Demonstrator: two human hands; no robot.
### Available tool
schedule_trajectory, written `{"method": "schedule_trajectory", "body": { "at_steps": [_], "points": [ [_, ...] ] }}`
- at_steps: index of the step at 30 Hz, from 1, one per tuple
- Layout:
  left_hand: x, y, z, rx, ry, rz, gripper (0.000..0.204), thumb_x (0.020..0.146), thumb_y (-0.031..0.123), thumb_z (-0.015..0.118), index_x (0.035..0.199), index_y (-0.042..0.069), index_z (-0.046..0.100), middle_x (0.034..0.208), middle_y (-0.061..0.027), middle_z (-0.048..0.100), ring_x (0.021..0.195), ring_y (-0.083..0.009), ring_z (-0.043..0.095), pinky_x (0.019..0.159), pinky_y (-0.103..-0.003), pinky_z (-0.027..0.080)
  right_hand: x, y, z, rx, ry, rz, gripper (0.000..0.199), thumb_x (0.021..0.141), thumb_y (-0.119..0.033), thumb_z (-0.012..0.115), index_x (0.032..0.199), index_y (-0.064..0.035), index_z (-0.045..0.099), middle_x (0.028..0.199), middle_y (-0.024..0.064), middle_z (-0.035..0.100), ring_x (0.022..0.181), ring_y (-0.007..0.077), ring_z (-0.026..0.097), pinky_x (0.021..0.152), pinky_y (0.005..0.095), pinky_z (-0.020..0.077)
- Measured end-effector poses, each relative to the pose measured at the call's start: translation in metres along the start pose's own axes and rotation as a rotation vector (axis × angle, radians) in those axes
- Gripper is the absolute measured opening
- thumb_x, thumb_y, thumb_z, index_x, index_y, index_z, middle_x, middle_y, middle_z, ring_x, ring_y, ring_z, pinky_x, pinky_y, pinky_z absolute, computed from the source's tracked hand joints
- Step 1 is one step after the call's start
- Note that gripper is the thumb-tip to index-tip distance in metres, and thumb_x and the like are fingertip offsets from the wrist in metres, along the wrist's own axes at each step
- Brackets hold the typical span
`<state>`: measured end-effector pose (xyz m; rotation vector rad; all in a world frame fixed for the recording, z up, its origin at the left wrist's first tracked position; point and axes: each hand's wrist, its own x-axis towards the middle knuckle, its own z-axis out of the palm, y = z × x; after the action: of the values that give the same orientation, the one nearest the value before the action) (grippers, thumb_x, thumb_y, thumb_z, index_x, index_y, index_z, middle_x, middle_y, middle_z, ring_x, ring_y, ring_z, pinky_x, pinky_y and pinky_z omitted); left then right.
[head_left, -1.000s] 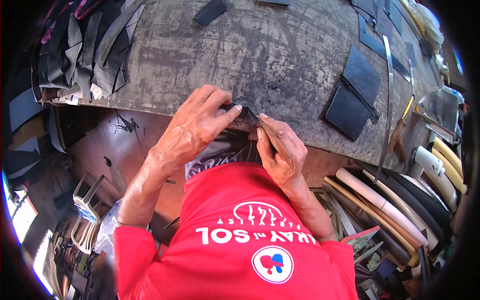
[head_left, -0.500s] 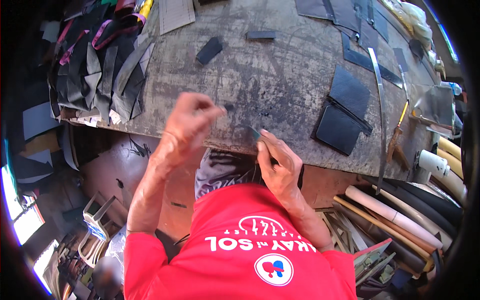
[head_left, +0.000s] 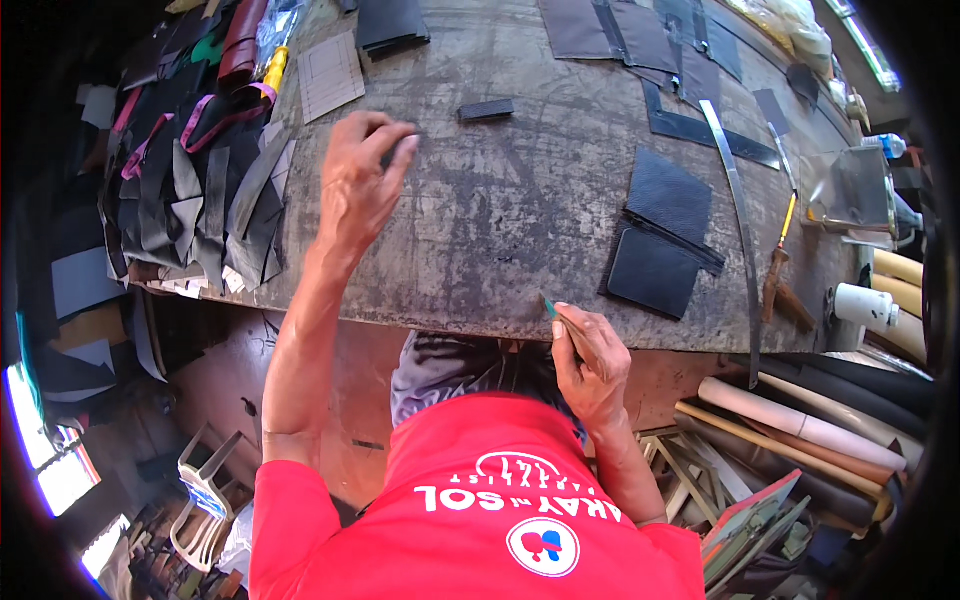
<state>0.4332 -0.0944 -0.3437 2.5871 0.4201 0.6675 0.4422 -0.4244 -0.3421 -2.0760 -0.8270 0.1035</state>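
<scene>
My left hand [head_left: 362,178] reaches over the worktable [head_left: 470,210], its thumb and forefinger slightly apart and the other fingers curled. A dark patch shows by its fingertips; the hand covers the spot where a small dark leather piece lay. Beyond it, to the right, lies a short dark strip [head_left: 486,110]. Near the table's front edge, my right hand [head_left: 592,365] is closed round a small knife [head_left: 549,306] with a greenish part, its tip pointing away from me; the fingers hide its handle. To the right of centre lie black textured leather pieces [head_left: 655,272].
Dark scraps [head_left: 200,210] hang over the table's left edge. A metal ruler [head_left: 735,190], a black set square [head_left: 715,135], a hammer [head_left: 785,290] and a white bottle [head_left: 866,308] are on the right. Rolled materials [head_left: 780,430] lie below the right edge; a pale marked sheet [head_left: 331,78] lies far left.
The view has shifted. My left hand has gone farther over the table, onto the place of the small dark piece, which is now covered. My right hand has drawn back rightward with the knife.
</scene>
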Motion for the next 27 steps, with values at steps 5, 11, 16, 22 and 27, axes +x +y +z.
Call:
{"method": "schedule_trajectory", "body": {
  "at_steps": [5, 11, 16, 22, 27],
  "points": [
    [0.04, 0.011, 0.06, 0.047, 0.027, 0.319, 0.022, 0.091, 0.011, 0.074, 0.112, 0.005, 0.075, 0.112, -0.0137, 0.069, 0.106, -0.0332, 0.064, 0.092, -0.042, 0.052, -0.001, -0.001, -0.001, 0.027, -0.054, -0.013, 0.025, 0.092, 0.0, 0.069, 0.117, 0.0024, 0.068, 0.105, 0.0191, 0.072, 0.091, 0.0355, 0.071, 0.081, 0.0409, 0.0568],
    [0.051, -0.004, 0.076, 0.03, -0.022, 0.364, 0.022, 0.09, 0.007, 0.074, 0.111, 0.004, 0.076, 0.109, -0.0128, 0.072, 0.103, -0.0331, 0.066, 0.089, -0.041, 0.053, -0.004, -0.001, -0.006, 0.052, -0.084, 0.015, 0.028, 0.092, 0.003, 0.069, 0.12, 0.0032, 0.068, 0.108, 0.0202, 0.072, 0.093, 0.0357, 0.071, 0.081, 0.0402, 0.057],
    [0.025, 0.003, 0.036, -0.144, 0.015, 0.198, 0.019, 0.091, 0.008, 0.075, 0.11, 0.006, 0.078, 0.107, -0.0114, 0.073, 0.104, -0.03, 0.068, 0.089, -0.038, 0.055, -0.008, -0.004, 0.0, 0.143, -0.063, -0.011, 0.028, 0.089, 0.005, 0.072, 0.118, 0.0029, 0.07, 0.101, 0.017, 0.074, 0.085, 0.0323, 0.072, 0.074, 0.0366, 0.0579],
    [-0.054, 0.028, -0.019, -0.255, -0.153, -0.017, 0.026, 0.088, 0.0, 0.076, 0.112, 0.007, 0.077, 0.112, -0.011, 0.071, 0.105, -0.0269, 0.07, 0.092, -0.035, 0.056, 0.014, -0.01, 0.024, 0.221, -0.181, 0.037, 0.023, 0.09, 0.003, 0.074, 0.113, 0.0041, 0.072, 0.102, 0.0161, 0.076, 0.086, 0.029, 0.075, 0.074, 0.0341, 0.0584],
    [-0.12, 0.052, -0.017, -0.231, -0.306, 0.171, 0.038, 0.081, -0.005, 0.076, 0.116, 0.01, 0.074, 0.11, -0.0094, 0.066, 0.101, -0.0295, 0.064, 0.086, -0.04, 0.055, 0.012, 0.001, 0.014, 0.136, -0.016, 0.083, 0.02, 0.091, 0.003, 0.072, 0.111, 0.005, 0.072, 0.102, 0.0178, 0.076, 0.088, 0.0287, 0.076, 0.076, 0.0346, 0.0591]
  ]
}}
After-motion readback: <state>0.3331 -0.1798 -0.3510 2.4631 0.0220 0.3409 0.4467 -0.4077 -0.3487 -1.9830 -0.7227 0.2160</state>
